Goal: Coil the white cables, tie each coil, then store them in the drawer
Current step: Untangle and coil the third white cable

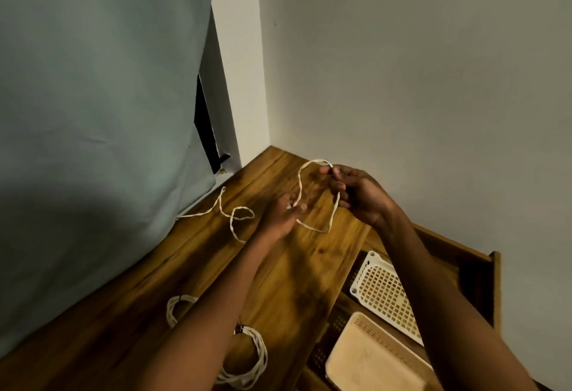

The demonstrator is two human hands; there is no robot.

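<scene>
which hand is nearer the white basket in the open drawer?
Right. The right hand is up over the tabletop, pinching the cable, with the white basket below it. The left hand holds the cable further left, away from the drawer.

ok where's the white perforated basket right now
In the head view, the white basket sits in the open drawer at lower right, beside a peach tray.

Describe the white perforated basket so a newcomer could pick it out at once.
Start at the wooden tabletop and look to its right edge, where an open drawer shows below the person's right forearm. The white perforated basket lies in it at the far end. Unlike the peach tray nearer the camera, it is white, with a grid of square holes.
</scene>
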